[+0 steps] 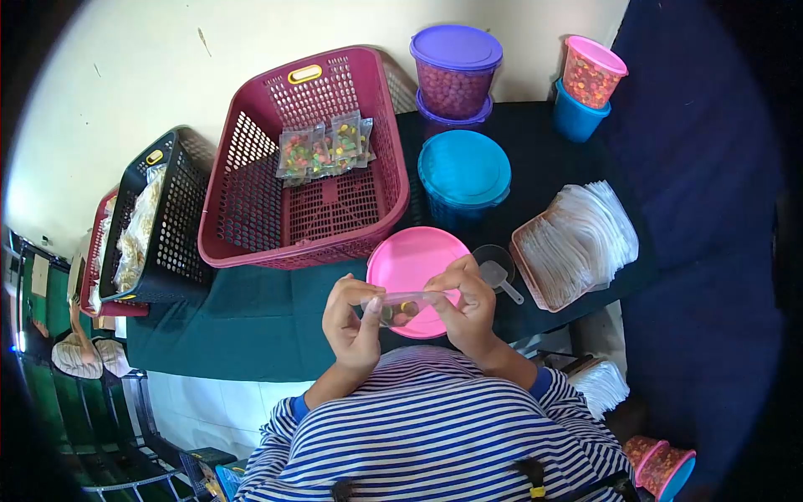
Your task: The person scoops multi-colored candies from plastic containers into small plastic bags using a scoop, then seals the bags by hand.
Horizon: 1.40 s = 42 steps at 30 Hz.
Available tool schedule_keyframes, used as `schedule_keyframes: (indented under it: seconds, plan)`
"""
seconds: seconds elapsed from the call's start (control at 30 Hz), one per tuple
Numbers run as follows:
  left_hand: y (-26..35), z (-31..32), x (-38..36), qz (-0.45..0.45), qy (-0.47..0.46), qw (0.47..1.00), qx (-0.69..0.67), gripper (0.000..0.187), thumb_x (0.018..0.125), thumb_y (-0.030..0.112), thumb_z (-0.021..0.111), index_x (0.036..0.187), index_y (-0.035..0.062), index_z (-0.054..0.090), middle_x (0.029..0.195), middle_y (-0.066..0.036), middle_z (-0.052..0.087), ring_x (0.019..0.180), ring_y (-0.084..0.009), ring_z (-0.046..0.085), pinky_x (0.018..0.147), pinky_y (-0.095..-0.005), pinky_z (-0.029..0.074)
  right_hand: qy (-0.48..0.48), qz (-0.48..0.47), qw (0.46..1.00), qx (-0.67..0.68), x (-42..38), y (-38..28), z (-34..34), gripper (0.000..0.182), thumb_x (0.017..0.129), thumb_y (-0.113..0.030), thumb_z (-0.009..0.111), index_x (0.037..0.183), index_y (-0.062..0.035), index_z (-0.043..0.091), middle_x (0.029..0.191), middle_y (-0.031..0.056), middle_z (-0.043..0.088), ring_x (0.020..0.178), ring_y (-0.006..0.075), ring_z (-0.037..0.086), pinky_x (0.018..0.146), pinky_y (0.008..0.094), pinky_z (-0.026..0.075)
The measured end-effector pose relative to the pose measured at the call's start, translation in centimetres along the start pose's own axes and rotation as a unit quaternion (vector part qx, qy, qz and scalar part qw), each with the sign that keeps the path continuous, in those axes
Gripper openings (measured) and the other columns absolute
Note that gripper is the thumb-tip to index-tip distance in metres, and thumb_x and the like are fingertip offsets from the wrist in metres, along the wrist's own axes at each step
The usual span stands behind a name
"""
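Observation:
A small clear plastic bag (401,310) with several coloured candies in it is stretched between my two hands. My left hand (352,322) pinches its left end between thumb and fingers. At the other end, my right hand (467,305) pinches the upper right edge. Just beyond and beneath the bag is a round pink lid (416,261), partly covered by my hands. Close to my right hand lies a clear plastic scoop (499,278). A large maroon basket (305,254) ahead to the left holds several filled candy bags (322,149).
Blue (464,166) and purple-lidded tubs (454,71) stand at the back. A pink-lidded tub (591,71) sits on a blue one at far right. Flat clear bags (585,238) fill a tray on the right. A black basket (167,222) stands left; another person (81,355) is beyond.

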<state>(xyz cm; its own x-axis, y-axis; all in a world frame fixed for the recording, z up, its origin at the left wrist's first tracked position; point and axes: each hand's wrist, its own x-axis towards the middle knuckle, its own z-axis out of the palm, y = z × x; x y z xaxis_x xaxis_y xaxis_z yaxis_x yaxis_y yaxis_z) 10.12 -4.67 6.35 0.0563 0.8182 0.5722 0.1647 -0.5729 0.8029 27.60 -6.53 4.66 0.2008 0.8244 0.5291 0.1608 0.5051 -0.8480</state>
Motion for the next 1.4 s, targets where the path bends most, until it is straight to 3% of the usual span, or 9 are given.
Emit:
schedule_keyframes:
  seconds: [0.33, 0.4, 0.47, 0.6, 0.83, 1.07, 1.17, 1.23, 1.4]
  plan:
    - [-0.7, -0.9, 0.5, 0.026, 0.008, 1.000, 0.001, 0.009, 0.094, 0.012, 0.058, 0.089, 0.0044, 0.058, 0.088, -0.008, 0.065, 0.082, -0.0193, 0.059, 0.092, -0.0411, 0.043, 0.024, -0.056, 0.998, -0.031, 0.5, 0.4, -0.6, 0.009, 0.082, -0.002, 0.071, 0.084, -0.0039, 0.063, 0.082, 0.0059, 0.065, 0.076, 0.0163, 0.054, 0.073, 0.0308, 0.047]
    - [-1.0, -2.9, 1.9, -0.141, 0.239, 0.932, -0.233, 0.007, 0.100, 0.013, 0.052, 0.097, 0.0066, 0.053, 0.095, -0.004, 0.061, 0.083, -0.0130, 0.057, 0.086, -0.0302, 0.045, 0.152, 0.085, 0.984, 0.048, 1.3, 1.5, -2.9, 0.010, 0.090, -0.004, 0.065, 0.085, -0.0035, 0.057, 0.081, 0.0065, 0.061, 0.076, 0.0135, 0.057, 0.073, 0.0299, 0.047]
    - [-0.9, -5.5, 3.8, -0.128, 0.234, 0.939, -0.217, 0.010, 0.103, 0.015, 0.048, 0.101, 0.0060, 0.051, 0.097, -0.002, 0.056, 0.085, -0.0096, 0.052, 0.081, -0.0253, 0.043, 0.157, 0.085, 0.982, 0.070, 2.0, 2.1, -4.3, 0.011, 0.093, -0.007, 0.063, 0.088, -0.0026, 0.055, 0.083, 0.0066, 0.060, 0.079, 0.0124, 0.057, 0.075, 0.0287, 0.047]
    - [-0.8, -3.7, 2.9, -0.112, 0.064, 0.969, -0.212, 0.015, 0.102, 0.017, 0.048, 0.100, 0.0031, 0.054, 0.101, -0.009, 0.057, 0.097, -0.0174, 0.054, 0.093, -0.0322, 0.042, -0.059, -0.038, 0.996, 0.047, 1.5, 1.9, -2.4, 0.017, 0.091, -0.009, 0.064, 0.105, -0.0009, 0.058, 0.100, 0.0097, 0.062, 0.094, 0.0203, 0.060, 0.089, 0.0347, 0.047]
    - [-0.4, 1.1, 1.5, -0.048, -0.071, 0.994, -0.068, 0.014, 0.094, 0.009, 0.050, 0.103, -0.0002, 0.056, 0.105, -0.013, 0.054, 0.100, -0.0230, 0.052, 0.093, -0.0340, 0.040, -0.200, 0.032, 0.962, 0.186, -1.0, 1.3, 2.1, 0.039, 0.087, -0.012, 0.070, 0.120, -0.0027, 0.053, 0.113, 0.0112, 0.058, 0.109, 0.0228, 0.057, 0.096, 0.0356, 0.044]
    - [-2.2, 1.9, 1.3, 0.004, -0.032, 0.999, -0.025, 0.037, 0.090, 0.009, 0.061, 0.121, 0.0017, 0.043, 0.119, -0.013, 0.039, 0.111, -0.0222, 0.041, 0.097, -0.0349, 0.036, -0.139, 0.070, 0.968, 0.198, 0.2, 1.4, 2.7, 0.063, 0.081, -0.022, 0.079, 0.131, -0.0040, 0.046, 0.117, 0.0083, 0.055, 0.110, 0.0212, 0.054, 0.093, 0.0360, 0.044]
    - [-2.3, 1.5, 1.3, 0.006, -0.039, 0.999, 0.015, 0.032, 0.092, 0.019, 0.062, 0.114, 0.0002, 0.049, 0.110, -0.012, 0.046, 0.103, -0.0215, 0.047, 0.093, -0.0343, 0.039, -0.160, 0.111, 0.970, 0.148, -0.1, 2.3, 1.4, 0.035, 0.081, -0.015, 0.077, 0.109, -0.0043, 0.060, 0.102, 0.0050, 0.062, 0.097, 0.0162, 0.059, 0.087, 0.0312, 0.046]
    - [-3.0, 0.3, 1.1, -0.153, -0.080, 0.953, -0.251, 0.034, 0.092, 0.030, 0.062, 0.103, -0.0007, 0.055, 0.097, -0.011, 0.054, 0.092, -0.0213, 0.053, 0.086, -0.0330, 0.042, -0.075, 0.134, 0.976, 0.155, 0.5, 1.0, 1.5, 0.014, 0.084, -0.005, 0.073, 0.095, -0.0033, 0.063, 0.089, 0.0028, 0.064, 0.088, 0.0125, 0.062, 0.084, 0.0272, 0.047]
    - [-2.1, 0.0, 1.4, -0.002, -0.114, 0.982, -0.153, 0.022, 0.091, 0.022, 0.062, 0.093, 0.0009, 0.060, 0.091, -0.011, 0.061, 0.083, -0.0226, 0.058, 0.077, -0.0330, 0.045, -0.018, 0.129, 0.978, 0.162, 0.3, 1.4, 1.0, 0.014, 0.084, 0.001, 0.071, 0.093, -0.0024, 0.062, 0.092, 0.0040, 0.064, 0.089, 0.0116, 0.062, 0.082, 0.0272, 0.048]
